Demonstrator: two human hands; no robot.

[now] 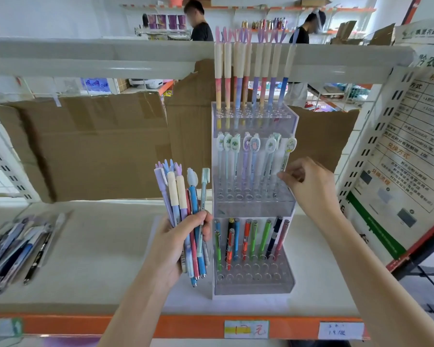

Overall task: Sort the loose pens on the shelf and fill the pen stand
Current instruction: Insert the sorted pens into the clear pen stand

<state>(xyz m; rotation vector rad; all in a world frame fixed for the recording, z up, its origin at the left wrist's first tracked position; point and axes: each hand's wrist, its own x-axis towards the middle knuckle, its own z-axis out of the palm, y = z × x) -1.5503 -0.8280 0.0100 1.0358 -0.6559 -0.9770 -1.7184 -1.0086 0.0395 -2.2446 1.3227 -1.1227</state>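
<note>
Head view shows your pen stand (254, 206), a clear three-tier rack, at centre frame on the white shelf (98, 246). Its top tier holds a back row of tall cream-capped pens (246, 68). The middle tier holds pastel pens with cartoon toppers (254, 146), front holes still open. The bottom tier holds green, orange, blue and dark pens (251, 239) in the rear rows, front rows unfilled. Your left hand (178, 246), just left of the stand, grasps an upright bundle of pens (186, 211). Your right hand (308, 184), at the stand's middle tier on the right, pinches the rightmost topper pen (287, 154) between thumb and fingertips. More loose pens (18, 246) lie heaped at the left edge of the shelf.
</note>
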